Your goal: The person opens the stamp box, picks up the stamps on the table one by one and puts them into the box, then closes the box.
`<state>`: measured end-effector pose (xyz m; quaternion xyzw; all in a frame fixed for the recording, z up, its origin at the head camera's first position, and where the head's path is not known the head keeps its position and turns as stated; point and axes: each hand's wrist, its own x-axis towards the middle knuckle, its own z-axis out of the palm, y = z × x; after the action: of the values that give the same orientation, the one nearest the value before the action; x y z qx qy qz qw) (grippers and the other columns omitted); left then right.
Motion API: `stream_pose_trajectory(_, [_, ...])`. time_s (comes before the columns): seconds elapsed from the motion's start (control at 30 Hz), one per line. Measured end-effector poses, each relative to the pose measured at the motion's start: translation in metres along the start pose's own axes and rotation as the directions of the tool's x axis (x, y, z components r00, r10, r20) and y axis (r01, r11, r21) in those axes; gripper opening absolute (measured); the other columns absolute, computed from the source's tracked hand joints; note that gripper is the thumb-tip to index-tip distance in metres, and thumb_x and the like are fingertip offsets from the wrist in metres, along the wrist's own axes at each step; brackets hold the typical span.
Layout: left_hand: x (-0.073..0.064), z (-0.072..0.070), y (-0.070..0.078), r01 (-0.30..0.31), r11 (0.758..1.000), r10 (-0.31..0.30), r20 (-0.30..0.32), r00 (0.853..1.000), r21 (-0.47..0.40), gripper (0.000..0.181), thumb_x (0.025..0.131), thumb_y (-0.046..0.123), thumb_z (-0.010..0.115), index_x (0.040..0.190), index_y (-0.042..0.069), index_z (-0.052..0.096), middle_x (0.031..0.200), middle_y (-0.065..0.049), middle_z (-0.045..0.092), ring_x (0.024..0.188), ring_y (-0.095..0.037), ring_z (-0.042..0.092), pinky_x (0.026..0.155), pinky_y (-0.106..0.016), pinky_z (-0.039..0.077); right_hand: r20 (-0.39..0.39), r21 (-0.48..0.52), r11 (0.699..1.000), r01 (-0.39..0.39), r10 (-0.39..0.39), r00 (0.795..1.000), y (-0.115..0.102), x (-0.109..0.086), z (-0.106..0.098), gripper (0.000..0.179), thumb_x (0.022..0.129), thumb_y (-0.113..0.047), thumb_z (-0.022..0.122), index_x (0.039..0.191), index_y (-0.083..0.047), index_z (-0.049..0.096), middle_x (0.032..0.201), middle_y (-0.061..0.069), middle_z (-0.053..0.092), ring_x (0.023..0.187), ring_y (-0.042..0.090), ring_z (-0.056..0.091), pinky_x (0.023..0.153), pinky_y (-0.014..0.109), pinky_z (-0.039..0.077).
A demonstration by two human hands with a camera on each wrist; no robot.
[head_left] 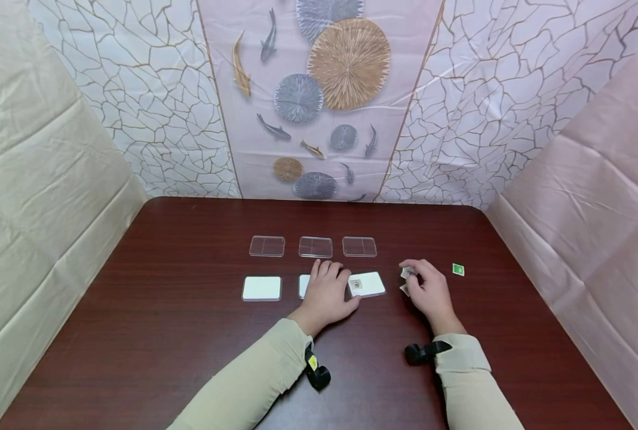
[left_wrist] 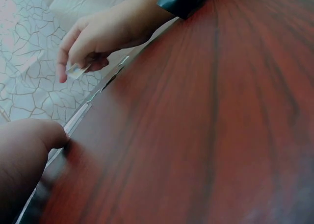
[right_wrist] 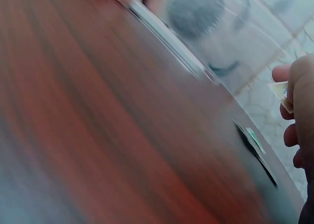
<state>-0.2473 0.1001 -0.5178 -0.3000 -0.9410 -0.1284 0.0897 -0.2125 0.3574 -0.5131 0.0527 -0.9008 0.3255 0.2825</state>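
My left hand (head_left: pixel 327 292) lies flat over the middle white-backed clear case (head_left: pixel 303 285). Its thumb touches the lower left corner of the right case (head_left: pixel 371 283), and the index fingertip is at that case's upper left. A small beige stamp (head_left: pixel 356 284) sits on the right case's white insert. Between thumb and fingers my right hand (head_left: pixel 429 292) pinches a small pale stamp (right_wrist: pixel 279 91), lifted above the table. Another stamp (head_left: pixel 404 289) lies under that hand, partly hidden. A green stamp (head_left: pixel 458 270) rests on the table to the right.
A third case with a white insert (head_left: pixel 261 288) lies to the left. Three clear lids (head_left: pixel 267 246) are lined up behind the cases. The dark wooden table (head_left: pixel 152 310) meets patterned cloth at the back and plain cloth at the sides.
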Motion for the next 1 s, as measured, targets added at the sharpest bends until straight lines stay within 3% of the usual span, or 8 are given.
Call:
stream_pose_trajectory(0.3, [0.000, 0.001, 0.000, -0.007, 1.000, 0.007, -0.027, 1.000, 0.001, 0.055, 0.091, 0.058, 0.059, 0.127, 0.017, 0.064, 0.130, -0.005, 0.057, 0.128, -0.026, 0.046, 0.119, -0.052, 0.022, 0.052, -0.020, 1.000, 0.013, -0.012, 0.999, -0.024, 0.003, 0.026, 0.011, 0.087, -0.009, 0.070, 0.097, -0.012, 0.073, 0.081, 0.002, 0.065, 0.076, 0.019, 0.056, 0.068, 0.039, 0.046])
stream_pose_trajectory(0.53, [-0.001, 0.000, 0.000, -0.011, 1.000, 0.011, -0.027, 1.000, 0.013, 0.054, 0.092, 0.055, 0.059, 0.128, 0.015, 0.064, 0.132, -0.006, 0.057, 0.128, -0.026, 0.046, 0.120, -0.052, 0.023, 0.114, -0.040, 0.999, 0.014, -0.010, 0.993, -0.032, 0.001, 0.034, 0.009, 0.088, -0.010, 0.073, 0.097, -0.012, 0.074, 0.080, 0.001, 0.066, 0.078, 0.020, 0.055, 0.071, 0.040, 0.045])
stream_pose_trajectory(0.8, [-0.001, -0.001, 0.000, -0.014, 1.000, 0.014, -0.023, 1.000, 0.009, 0.055, 0.093, 0.055, 0.057, 0.131, 0.016, 0.064, 0.134, -0.006, 0.057, 0.130, -0.027, 0.046, 0.120, -0.053, 0.022, 0.137, -0.064, 0.997, 0.052, -0.043, 0.990, -0.034, 0.003, 0.033, 0.008, 0.088, -0.010, 0.073, 0.096, -0.010, 0.074, 0.092, 0.007, 0.073, 0.087, 0.028, 0.062, 0.094, 0.050, 0.044])
stream_pose_trajectory(1.0, [-0.001, 0.000, -0.001, -0.018, 1.000, 0.018, -0.024, 1.000, 0.023, 0.054, 0.093, 0.055, 0.057, 0.130, 0.017, 0.064, 0.134, -0.005, 0.056, 0.130, -0.027, 0.045, 0.120, -0.053, 0.022, 0.185, -0.140, 0.987, 0.084, -0.057, 0.981, -0.032, 0.004, 0.035, 0.007, 0.088, -0.012, 0.073, 0.095, -0.012, 0.074, 0.088, 0.004, 0.069, 0.084, 0.027, 0.060, 0.100, 0.053, 0.042])
